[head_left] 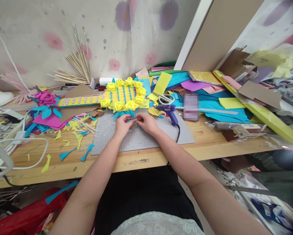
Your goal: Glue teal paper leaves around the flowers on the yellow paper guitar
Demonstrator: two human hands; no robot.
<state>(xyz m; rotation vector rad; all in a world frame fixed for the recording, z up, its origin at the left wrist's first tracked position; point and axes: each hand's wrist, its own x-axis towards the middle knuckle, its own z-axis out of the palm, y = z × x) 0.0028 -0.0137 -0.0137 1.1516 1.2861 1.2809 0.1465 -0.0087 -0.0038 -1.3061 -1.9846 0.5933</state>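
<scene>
Over the grey cutting mat (pixel 143 140), my left hand (pixel 123 124) and my right hand (pixel 148 122) meet with their fingertips pinched together. Whatever lies between them is mostly hidden; a small bit of blue shows by the left fingers. Just beyond the hands lies a paper guitar (pixel 126 94), its yellow body ringed with yellow paper roses and blue leaves. Its neck reaches left to a magenta paper flower (pixel 45 98). To the right of my right hand rests a purple glue gun (pixel 170 112) with its cord running toward the front edge.
Scissors (pixel 167 99) lie behind the glue gun. Coloured paper sheets (pixel 219 111) pile up at the right, near a pixelated phone-like rectangle (pixel 191 107). Paper scraps (pixel 79 138) litter the wooden table (pixel 126 166) at the left. Wooden sticks (pixel 79 67) and white cables (pixel 21 166) are also there.
</scene>
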